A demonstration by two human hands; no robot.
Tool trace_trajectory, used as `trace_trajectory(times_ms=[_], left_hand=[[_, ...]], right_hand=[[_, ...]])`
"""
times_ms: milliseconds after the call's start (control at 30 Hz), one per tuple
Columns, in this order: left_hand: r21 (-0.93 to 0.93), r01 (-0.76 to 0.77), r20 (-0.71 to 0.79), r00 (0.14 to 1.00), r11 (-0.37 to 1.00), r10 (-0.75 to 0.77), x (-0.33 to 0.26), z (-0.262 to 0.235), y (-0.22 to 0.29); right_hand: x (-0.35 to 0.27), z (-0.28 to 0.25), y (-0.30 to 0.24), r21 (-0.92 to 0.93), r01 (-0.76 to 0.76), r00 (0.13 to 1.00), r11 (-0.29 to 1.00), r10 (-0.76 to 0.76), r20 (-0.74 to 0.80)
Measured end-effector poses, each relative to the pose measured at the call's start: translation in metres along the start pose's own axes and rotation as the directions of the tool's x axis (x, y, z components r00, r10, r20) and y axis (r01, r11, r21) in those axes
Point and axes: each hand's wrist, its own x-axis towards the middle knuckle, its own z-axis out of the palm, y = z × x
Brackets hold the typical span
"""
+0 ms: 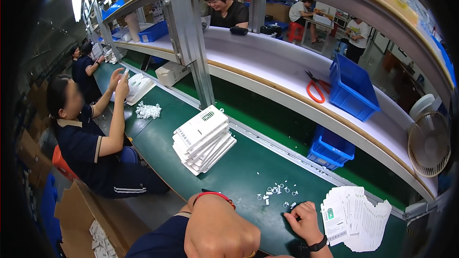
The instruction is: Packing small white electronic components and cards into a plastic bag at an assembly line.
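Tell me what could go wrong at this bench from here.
The loose small white pieces lie close to the right hand, so a careless sweep might scatter them. The stack of white packs is unevenly piled and might slide if bumped. The fanned white sheets lie beside the same hand, which could push them out of order.

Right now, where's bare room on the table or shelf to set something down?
On the table, there's room between the white stack and the small parts, and between that stack and the far white heap. The shelf is bare between the black case and the scissors. It's crowded by your right hand, between the small parts and fanned sheets.
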Motion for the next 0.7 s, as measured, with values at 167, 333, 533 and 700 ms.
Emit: trace_trajectory(times_ms=[167,333,533,700], left_hand=[[0.005,0.022,0.014,1.0,1.0,-0.022,0.006,0.007,-0.006],[0.002,0.026,0.211,0.977,1.0,-0.026,0.018,-0.005,-0.009],[-0.145,0.02,0.074,0.997,0.989,-0.009,0.048,0.0,-0.001],[-0.353,-0.158,-0.086,0.987,0.922,0.136,0.063,0.003,-0.013]], right_hand=[[-0.002,0.002,0.003,-0.035,0.076,0.997,0.996,-0.077,-0.01],[-0.007,0.0,0.004,-0.052,0.071,0.997,0.996,-0.072,-0.02],[-0.001,0.004,0.003,-0.019,0.095,0.995,0.995,-0.095,0.002],[-0.003,0.003,0.011,-0.021,0.097,0.995,0.995,-0.097,-0.023]])
